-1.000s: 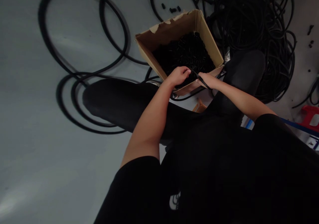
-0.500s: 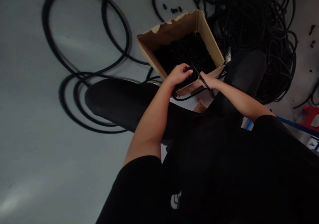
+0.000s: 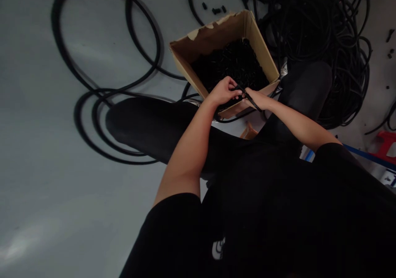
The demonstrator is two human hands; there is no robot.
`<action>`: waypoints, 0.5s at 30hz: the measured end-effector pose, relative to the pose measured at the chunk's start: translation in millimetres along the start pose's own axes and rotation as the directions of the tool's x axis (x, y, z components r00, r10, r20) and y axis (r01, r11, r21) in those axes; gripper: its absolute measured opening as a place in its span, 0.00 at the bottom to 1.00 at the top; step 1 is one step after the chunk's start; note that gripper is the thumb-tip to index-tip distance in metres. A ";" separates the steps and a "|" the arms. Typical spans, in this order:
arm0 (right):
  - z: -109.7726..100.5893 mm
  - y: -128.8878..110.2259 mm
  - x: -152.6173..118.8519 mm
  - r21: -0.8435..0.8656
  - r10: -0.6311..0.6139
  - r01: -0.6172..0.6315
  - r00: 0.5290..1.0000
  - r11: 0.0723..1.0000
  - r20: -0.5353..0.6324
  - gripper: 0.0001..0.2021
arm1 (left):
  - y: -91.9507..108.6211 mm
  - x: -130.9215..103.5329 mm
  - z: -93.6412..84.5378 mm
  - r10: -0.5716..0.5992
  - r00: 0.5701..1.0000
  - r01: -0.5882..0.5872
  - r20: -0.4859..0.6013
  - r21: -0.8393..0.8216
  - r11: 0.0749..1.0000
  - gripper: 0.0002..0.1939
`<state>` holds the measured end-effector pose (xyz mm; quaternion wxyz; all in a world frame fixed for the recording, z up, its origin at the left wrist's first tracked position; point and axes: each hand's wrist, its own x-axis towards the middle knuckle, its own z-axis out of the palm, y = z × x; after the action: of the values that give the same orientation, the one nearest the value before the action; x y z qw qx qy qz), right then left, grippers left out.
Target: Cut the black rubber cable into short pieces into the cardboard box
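Observation:
An open cardboard box (image 3: pixel 262 49) holds a heap of short black pieces (image 3: pixel 238 59). Over its near edge, my right hand (image 3: pixel 254 98) is closed around a black hose (image 3: pixel 255 104), which slants up to the left toward the other hand. My left hand (image 3: pixel 225 91) is closed in a pinch on the upper end of this hose, thumb and fingertips close together. The two hands are side by side, nearly touching. Exactly what sits between the left fingertips is too dark and small to make out beyond the hose end.
A large tangle of black hose (image 3: pixel 340 71) lies beyond the right knee. Wide hose loops (image 3: pixel 58 43) spread over the floor at the left. A few black pieces (image 3: pixel 216 11) lie behind the box. Something red (image 3: pixel 385 146) is at the far right.
The hands have come slightly closer together. The left fingertips, apart from the hose end before, now meet it. The hose in the right hand has shifted a little.

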<state>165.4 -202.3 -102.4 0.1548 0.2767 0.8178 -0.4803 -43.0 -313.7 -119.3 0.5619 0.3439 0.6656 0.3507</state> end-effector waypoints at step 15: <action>-18.6 -26.8 -12.5 -0.001 0.082 -0.082 0.996 0.997 -0.020 0.17 | -5.1 0.0 -3.8 0.066 0.996 -0.063 -0.065 0.058 0.996 0.18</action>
<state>159.5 -200.2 -68.1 0.1666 0.3146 0.8076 -0.4702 -47.1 -316.6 -123.2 0.5180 0.3688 0.6820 0.3613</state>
